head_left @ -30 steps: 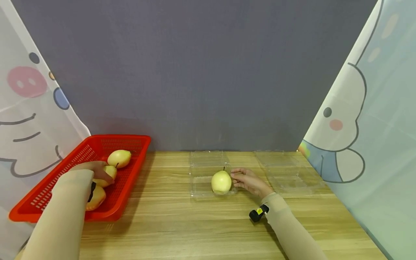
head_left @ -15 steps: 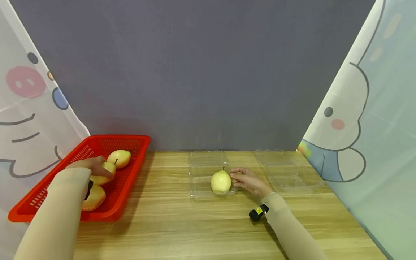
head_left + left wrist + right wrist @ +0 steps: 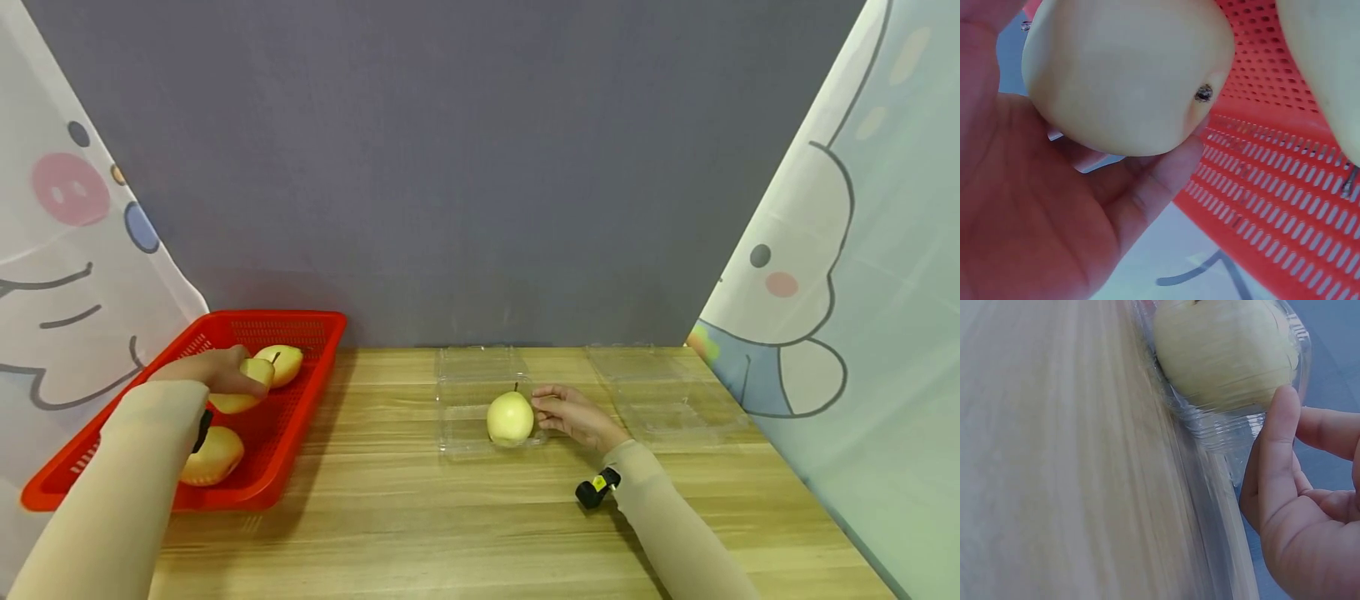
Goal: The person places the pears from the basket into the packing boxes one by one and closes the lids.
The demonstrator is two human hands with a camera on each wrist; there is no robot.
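Observation:
My left hand (image 3: 213, 372) grips a yellow pear (image 3: 251, 385) inside the red basket (image 3: 296, 450). In the left wrist view, fingers curl under this pear (image 3: 1129, 75), and its dark blossom end shows. Another pear (image 3: 281, 367) lies behind it in the basket, and one more (image 3: 213, 457) is in front, partly covered by my wrist. At centre, a pear (image 3: 511, 419) sits stem up in the right part of a clear plastic box (image 3: 461, 429). My right hand (image 3: 573, 414) pinches that box's edge beside the pear, as the right wrist view shows.
A second clear plastic box (image 3: 675, 412) lies open at the right of the wooden table (image 3: 420, 533). A grey backdrop (image 3: 480, 183) rises behind the table. Cartoon-printed curtains (image 3: 892, 350) hang at both sides.
My left hand has raised its pear a little within the basket, and the front pear shows more. The right hand and the boxed pear stay where they were.

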